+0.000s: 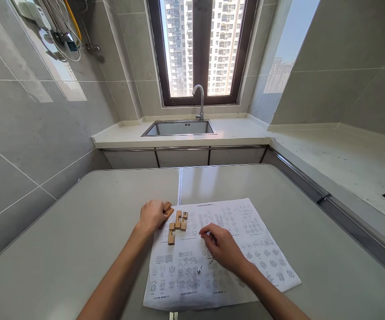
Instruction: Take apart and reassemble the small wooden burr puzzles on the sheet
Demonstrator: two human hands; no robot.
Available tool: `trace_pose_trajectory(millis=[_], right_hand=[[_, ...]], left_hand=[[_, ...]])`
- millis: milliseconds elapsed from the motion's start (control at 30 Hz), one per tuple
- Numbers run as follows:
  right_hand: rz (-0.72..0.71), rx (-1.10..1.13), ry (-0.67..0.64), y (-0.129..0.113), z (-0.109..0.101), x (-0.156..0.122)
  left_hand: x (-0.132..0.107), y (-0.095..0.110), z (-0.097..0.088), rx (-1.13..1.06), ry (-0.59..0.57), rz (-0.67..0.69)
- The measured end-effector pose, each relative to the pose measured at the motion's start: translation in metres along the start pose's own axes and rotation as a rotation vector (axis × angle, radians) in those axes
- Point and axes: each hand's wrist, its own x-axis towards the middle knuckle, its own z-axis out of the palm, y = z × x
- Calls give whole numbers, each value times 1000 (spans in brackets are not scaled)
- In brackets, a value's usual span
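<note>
My left hand (152, 214) is closed around several wooden puzzle pieces (168, 211), notched bars with dark marks, at the upper left corner of the printed sheet. The fingers cover part of them. Just right of it, a cluster of small light-brown wooden blocks (178, 225) lies on the paper, some touching, with a dark mark on one top face. My right hand (221, 245) is over the middle of the sheet (222, 284), its fingers curled and thumb and fingertips pressed together. Whatever lies between them, if anything, is too small to make out.
The sheet carries rows of small line drawings and rests on a pale table (112, 200) with a seam down the middle. Beyond are a counter with a sink (182, 129), a faucet (199, 100) and a window. Another counter (355, 155) runs along the right; a tiled wall stands left.
</note>
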Motion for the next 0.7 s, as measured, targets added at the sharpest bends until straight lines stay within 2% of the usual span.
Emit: trace_pose_trajectory(millis=[367, 533, 700], right_hand=[[16, 7, -16, 0, 0, 0], [16, 20, -9, 0, 1, 0], [22, 54, 7, 1, 1, 0]], left_hand=[[3, -14, -6, -104, -62, 5], [5, -23, -6, -239, -101, 26], [-5, -23, -21, -426, -176, 67]])
